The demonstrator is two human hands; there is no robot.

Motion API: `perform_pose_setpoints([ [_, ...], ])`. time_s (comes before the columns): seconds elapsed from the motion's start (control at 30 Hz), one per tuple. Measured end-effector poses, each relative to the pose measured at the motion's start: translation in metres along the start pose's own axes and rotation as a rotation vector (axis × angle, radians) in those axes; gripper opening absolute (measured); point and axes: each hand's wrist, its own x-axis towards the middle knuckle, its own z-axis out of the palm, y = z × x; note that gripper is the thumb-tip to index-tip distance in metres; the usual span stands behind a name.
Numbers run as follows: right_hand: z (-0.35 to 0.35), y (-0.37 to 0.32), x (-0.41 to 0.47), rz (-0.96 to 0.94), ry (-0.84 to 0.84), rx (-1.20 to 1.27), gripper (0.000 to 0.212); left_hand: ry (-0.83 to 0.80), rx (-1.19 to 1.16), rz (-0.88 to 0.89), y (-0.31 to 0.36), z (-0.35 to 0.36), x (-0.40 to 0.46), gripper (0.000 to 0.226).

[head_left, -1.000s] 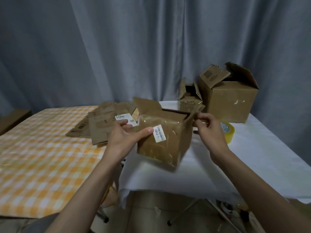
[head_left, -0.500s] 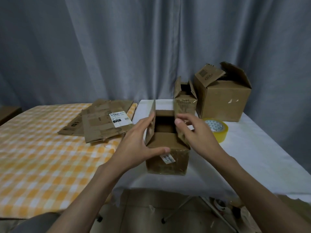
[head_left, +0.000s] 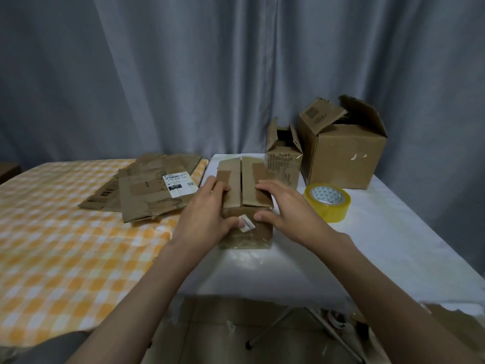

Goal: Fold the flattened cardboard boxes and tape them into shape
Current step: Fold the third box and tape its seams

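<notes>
A grey curtain [head_left: 210, 74] hangs in heavy folds across the whole back of the room, reaching down behind both work surfaces. To the left lies a broad surface under an orange-and-white checked cloth [head_left: 52, 245]; against its right edge stands a table spread with a white cloth [head_left: 380, 245], whose near hem hangs over a tiled floor [head_left: 210, 332] where a metal table leg shows.

At the back right corner of the white table sits the large box [head_left: 341, 156], upright, its top flaps standing open. Just beside it on the left is a narrow box [head_left: 283, 161], also open at the top. A stack of flattened boxes [head_left: 147, 190] lies on the checked cloth near the seam between the two surfaces, the top sheet bearing a white shipping label [head_left: 179, 184].

The small box [head_left: 244, 206] being worked on stands on the white cloth near the table's front left — its two top flaps are folded down and meet along a seam running away from the viewer. The left hand [head_left: 207, 214] presses flat on the left flap, thumb wrapped onto the near face beside a small white sticker [head_left: 246, 224]. The right hand [head_left: 283, 206] is spread open on the right flap, thumb also on the near face. Neither hand grasps anything — both simply press the cardboard.

A roll of yellowish tape [head_left: 328, 204] lies flat on the white cloth to the right of the right hand, apart from the box.
</notes>
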Motion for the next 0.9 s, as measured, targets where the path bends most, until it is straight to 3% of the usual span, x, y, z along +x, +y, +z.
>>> perform_pose_setpoints([
  [0.43, 0.041, 0.011, 0.099, 0.137, 0.033, -0.349, 0.049, 0.122, 0.16, 0.009, -0.03, 0.059, 0.081, 0.058],
  [0.7, 0.049, 0.034, 0.171, 0.181, -0.054, -0.508, 0.043, 0.103, 0.186, 0.014, -0.058, 0.092, 0.155, 0.051],
  [0.9, 0.053, 0.049, 0.205, 0.231, -0.146, -0.559, 0.055, 0.07, 0.257, 0.045, -0.07, 0.105, 0.184, 0.055],
])
